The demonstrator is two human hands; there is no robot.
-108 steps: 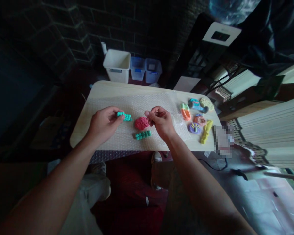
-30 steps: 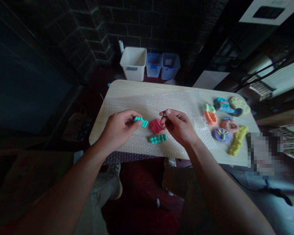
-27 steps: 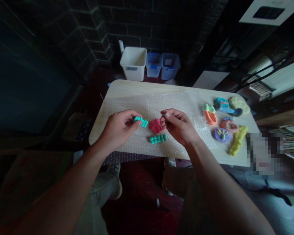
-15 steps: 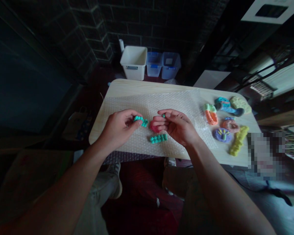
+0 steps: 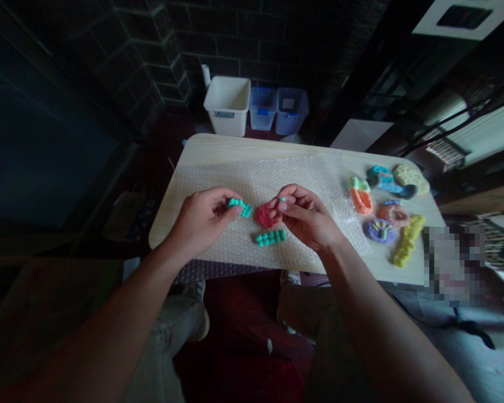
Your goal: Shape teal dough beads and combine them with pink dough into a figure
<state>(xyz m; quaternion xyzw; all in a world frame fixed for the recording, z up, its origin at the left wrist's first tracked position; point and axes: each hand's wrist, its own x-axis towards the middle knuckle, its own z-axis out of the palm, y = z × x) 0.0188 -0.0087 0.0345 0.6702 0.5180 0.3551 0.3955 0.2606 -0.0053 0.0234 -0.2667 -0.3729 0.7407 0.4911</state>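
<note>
Between the thumb and fingers of my left hand (image 5: 199, 221) is a bumpy turquoise clay piece (image 5: 244, 209) made of small balls joined together. My right hand (image 5: 308, 218) pinches a tiny turquoise clay ball (image 5: 281, 199) at its fingertips, held above the table. Partly behind the right fingers, a red clay lump (image 5: 265, 216) lies on the bubble wrap (image 5: 218, 176). Just nearer to me rests a second turquoise clay piece (image 5: 271, 238), built of balls in rows.
On the right of the wooden table (image 5: 201, 146) lie an orange and green clay piece (image 5: 362, 196), a purple disc (image 5: 380, 230), a yellow bumpy strip (image 5: 408, 242) and several other coloured pieces. Beyond the far edge stand a white bin (image 5: 227, 106) and two clear blue boxes (image 5: 292, 112).
The fingers of my right hand have drawn in around the small turquoise ball, showing more of the red lump. My left hand keeps its hold almost unmoved.
</note>
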